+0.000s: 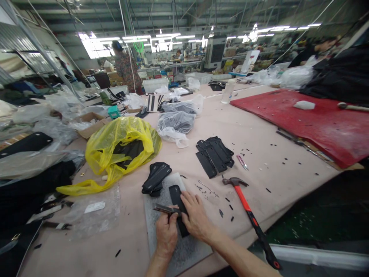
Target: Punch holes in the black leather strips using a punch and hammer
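My left hand (166, 232) is closed around a slim dark metal tool (163, 208), whose exact kind I cannot make out. The tool lies crosswise over a black strip (174, 193) with rounded corners. Along that strip's right edge, my right hand (197, 217) holds it down, its thumb close to the tool. Beneath both is a scuffed, pale grey board (154, 240). Several similar black pieces (156, 177) are piled at the board's upper left corner. Farther up and right lies a larger stack of black pieces (215, 154).
A claw hammer (245, 202) with an orange and black handle lies right of the board, a pink-handled small tool (242, 162) beyond it. Black scraps dot the cloth-covered table (207, 246). A yellow plastic bag (98, 142) sits left; a red sheet (317, 123) covers the far right.
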A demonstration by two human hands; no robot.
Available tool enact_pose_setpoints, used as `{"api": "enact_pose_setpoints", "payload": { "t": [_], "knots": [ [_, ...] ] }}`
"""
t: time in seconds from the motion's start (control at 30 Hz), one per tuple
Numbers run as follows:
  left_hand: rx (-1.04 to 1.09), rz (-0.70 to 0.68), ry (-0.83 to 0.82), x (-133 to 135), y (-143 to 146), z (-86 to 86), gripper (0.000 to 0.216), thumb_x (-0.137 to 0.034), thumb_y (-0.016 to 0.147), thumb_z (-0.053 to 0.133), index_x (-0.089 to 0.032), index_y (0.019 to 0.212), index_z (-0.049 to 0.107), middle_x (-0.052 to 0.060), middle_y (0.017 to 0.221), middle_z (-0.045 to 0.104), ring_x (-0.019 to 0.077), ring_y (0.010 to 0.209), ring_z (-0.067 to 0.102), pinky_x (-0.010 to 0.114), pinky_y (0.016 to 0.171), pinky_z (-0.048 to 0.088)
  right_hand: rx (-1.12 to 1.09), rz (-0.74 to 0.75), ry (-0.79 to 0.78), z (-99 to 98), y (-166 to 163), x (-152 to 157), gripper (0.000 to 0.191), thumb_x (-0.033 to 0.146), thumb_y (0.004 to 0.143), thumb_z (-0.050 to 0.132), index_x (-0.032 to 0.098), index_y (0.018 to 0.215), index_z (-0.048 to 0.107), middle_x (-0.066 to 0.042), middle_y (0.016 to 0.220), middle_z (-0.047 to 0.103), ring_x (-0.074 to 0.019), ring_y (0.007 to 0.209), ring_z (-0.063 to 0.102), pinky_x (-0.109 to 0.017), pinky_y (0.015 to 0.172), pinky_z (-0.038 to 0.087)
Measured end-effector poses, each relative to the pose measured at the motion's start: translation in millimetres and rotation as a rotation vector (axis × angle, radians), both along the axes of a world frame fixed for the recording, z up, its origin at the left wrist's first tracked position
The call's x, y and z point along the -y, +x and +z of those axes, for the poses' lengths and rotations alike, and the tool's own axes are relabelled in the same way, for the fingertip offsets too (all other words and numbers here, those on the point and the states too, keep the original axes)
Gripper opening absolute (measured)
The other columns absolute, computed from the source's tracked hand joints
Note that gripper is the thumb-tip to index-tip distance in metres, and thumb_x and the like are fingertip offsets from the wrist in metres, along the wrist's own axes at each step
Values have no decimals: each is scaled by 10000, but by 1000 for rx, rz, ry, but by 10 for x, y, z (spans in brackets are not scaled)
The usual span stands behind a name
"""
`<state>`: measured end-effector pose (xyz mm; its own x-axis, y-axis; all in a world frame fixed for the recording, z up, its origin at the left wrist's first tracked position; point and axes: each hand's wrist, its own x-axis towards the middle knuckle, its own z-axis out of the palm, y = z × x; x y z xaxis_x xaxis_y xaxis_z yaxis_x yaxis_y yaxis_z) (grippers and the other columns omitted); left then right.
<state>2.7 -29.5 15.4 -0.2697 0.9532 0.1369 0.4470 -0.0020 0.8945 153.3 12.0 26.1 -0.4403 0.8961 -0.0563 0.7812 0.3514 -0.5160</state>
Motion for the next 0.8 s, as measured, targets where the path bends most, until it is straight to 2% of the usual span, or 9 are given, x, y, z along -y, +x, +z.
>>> {"api": "enact_pose_setpoints", "payload": {
  "t": [0.17,0.27,0.37,0.5,0.67,0.8],
  "knots": [
    [80,-23,-55,63,73,37,304,-362,882,520,-170,988,731,115,994,765,270,927,724,421,849,587,40,-24,52,-139,66,379,667,182,852,423,118,1508,325,-123,1600,243,-282,1474,202,-551,1186,179],
    [84,-38,-47,105,120,21,304,-364,877,524,-174,985,735,115,990,767,270,918,727,415,845,590,38,-36,48,-156,118,520,691,200,847,451,144,1520,306,-119,1603,238,-290,1472,209,-562,1182,184],
    [65,-52,-33,118,138,-6,298,-355,872,524,-179,980,738,113,989,767,271,927,725,415,859,585,25,-36,23,-77,152,487,713,248,826,503,153,1511,329,-125,1594,264,-306,1471,205,-580,1183,148],
    [90,-14,-47,101,116,1,304,-373,870,530,-173,969,737,113,973,766,277,925,722,417,838,587,23,-49,26,37,154,269,757,296,797,552,168,1510,332,-123,1599,251,-335,1481,140,-614,1172,101],
    [80,25,-70,-10,42,77,326,-409,867,532,-169,956,733,110,954,766,278,908,719,409,813,585,51,3,-17,-23,129,239,822,340,812,566,147,1542,241,-121,1622,161,-341,1486,110,-614,1172,115],
    [19,46,-8,-301,-13,137,320,-408,860,532,-168,941,729,101,947,761,269,922,709,397,855,567,64,-10,22,-67,94,382,814,344,845,545,130,1552,202,-113,1626,96,-366,1489,73,-638,1171,82]
  ]
}}
